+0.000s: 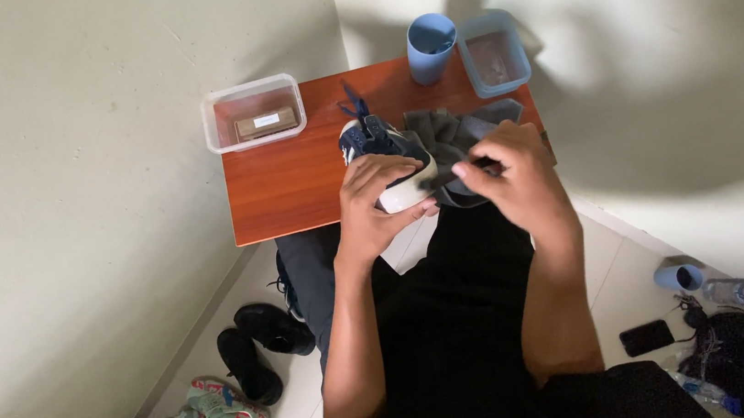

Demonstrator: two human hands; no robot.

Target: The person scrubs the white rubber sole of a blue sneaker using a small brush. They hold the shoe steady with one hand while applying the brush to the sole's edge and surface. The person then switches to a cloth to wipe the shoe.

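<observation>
At worktop (296, 185) centre, my left hand (376, 201) grips the navy sneaker (384, 148), toe toward six o'clock, while my right hand (516, 175), at three o'clock, pinches a dark brush (442, 177).

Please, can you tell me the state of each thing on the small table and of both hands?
Left hand: gripping the navy sneaker.
Right hand: pinching a thin dark tool.
Navy sneaker: on its side, laces loose.
Grey cloth: crumpled.
Blue cup: upright.
Left container: open, holds a brown block.
Right container: open.

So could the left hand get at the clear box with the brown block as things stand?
Probably yes, once it lets go: the left hand grips the navy shoe, but bare table lies between it and the open-topped clear box.
</observation>
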